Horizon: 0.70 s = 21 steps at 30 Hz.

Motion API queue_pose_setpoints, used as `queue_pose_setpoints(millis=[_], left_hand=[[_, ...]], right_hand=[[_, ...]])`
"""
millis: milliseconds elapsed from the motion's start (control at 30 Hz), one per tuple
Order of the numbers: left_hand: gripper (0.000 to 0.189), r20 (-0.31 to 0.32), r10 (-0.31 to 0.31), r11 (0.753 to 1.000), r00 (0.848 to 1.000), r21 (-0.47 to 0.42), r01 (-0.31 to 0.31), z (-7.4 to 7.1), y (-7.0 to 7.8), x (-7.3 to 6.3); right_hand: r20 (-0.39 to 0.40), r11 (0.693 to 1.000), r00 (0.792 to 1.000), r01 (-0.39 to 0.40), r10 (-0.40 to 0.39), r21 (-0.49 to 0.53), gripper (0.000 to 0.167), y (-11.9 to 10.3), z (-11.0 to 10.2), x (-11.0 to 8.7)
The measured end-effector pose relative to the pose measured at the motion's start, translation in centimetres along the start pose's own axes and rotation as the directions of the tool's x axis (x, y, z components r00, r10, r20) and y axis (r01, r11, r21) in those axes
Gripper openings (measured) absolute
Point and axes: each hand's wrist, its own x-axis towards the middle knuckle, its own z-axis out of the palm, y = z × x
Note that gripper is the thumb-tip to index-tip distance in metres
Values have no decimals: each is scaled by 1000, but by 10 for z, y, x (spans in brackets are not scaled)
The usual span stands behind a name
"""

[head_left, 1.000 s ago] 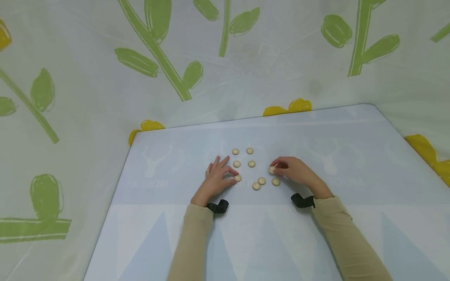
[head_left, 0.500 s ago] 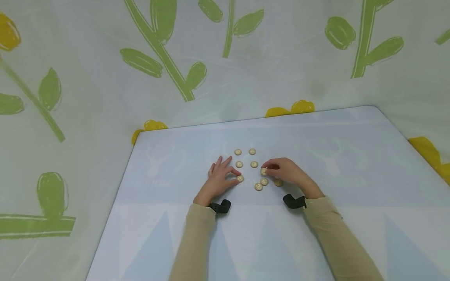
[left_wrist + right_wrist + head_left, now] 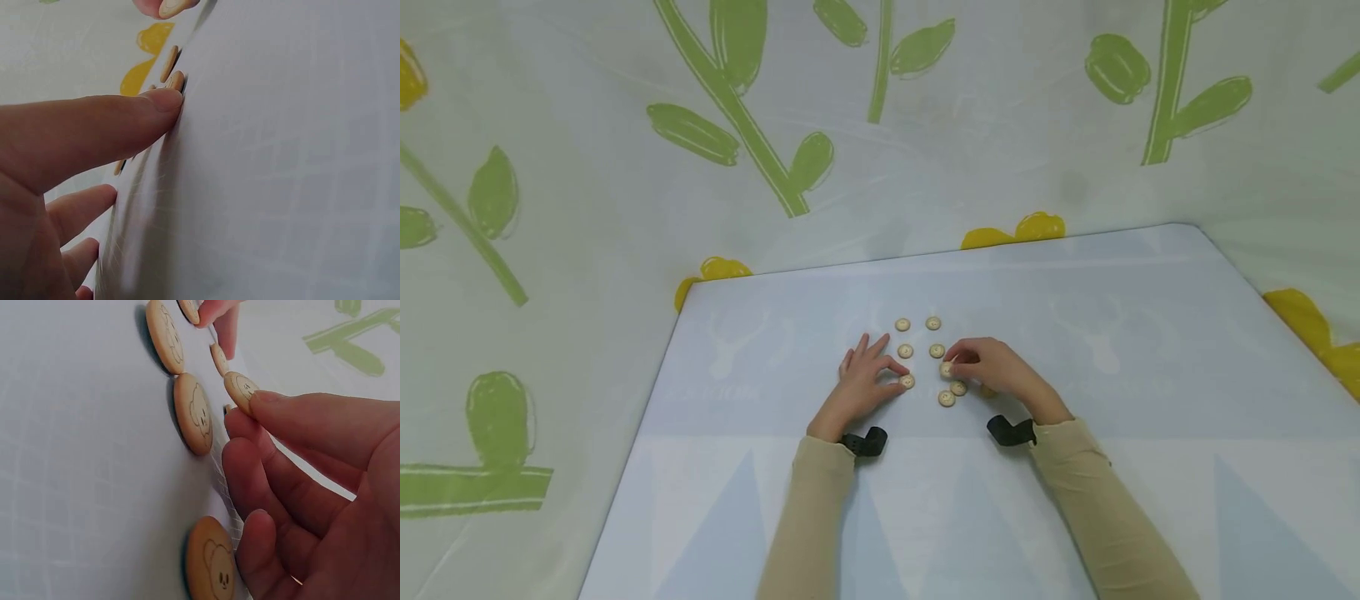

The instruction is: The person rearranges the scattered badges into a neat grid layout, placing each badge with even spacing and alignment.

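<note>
Between my left thumb and index finger is a small round biscuit point(image 3: 907, 382) low on the tabletop, the other fingers of my left hand point(image 3: 861, 387) spread out. In the right wrist view my right hand point(image 3: 312, 475) pinches another biscuit point(image 3: 240, 392), thumb on its printed face, held off the table. In the head view this right hand point(image 3: 1000, 367) is right of the left one, its biscuit above two loose biscuits. One of those, a biscuit with a line-drawn animal face point(image 3: 195, 415), lies flat. A further biscuit point(image 3: 212, 565) is below the right hand, mostly hidden by it in the head view.
Beyond the hands, several biscuits point(image 3: 906, 352) lie in two short columns. The pale table point(image 3: 925, 508) carries a faint printed pattern. Behind it hangs a white cloth point(image 3: 985, 158) with green leaves and yellow flowers.
My right hand has moved left with its biscuit, from the right side of the loose biscuits to above them. My left hand stays at its biscuit.
</note>
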Motion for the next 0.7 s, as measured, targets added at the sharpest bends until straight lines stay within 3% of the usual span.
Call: queue_pose_setpoints(millis=[700], left_hand=[[14,0,12,1000,1000,-9,-12,-1,0,0]], right_hand=[[-13,985,995,95,-98,-145,13,-11,9,-4]])
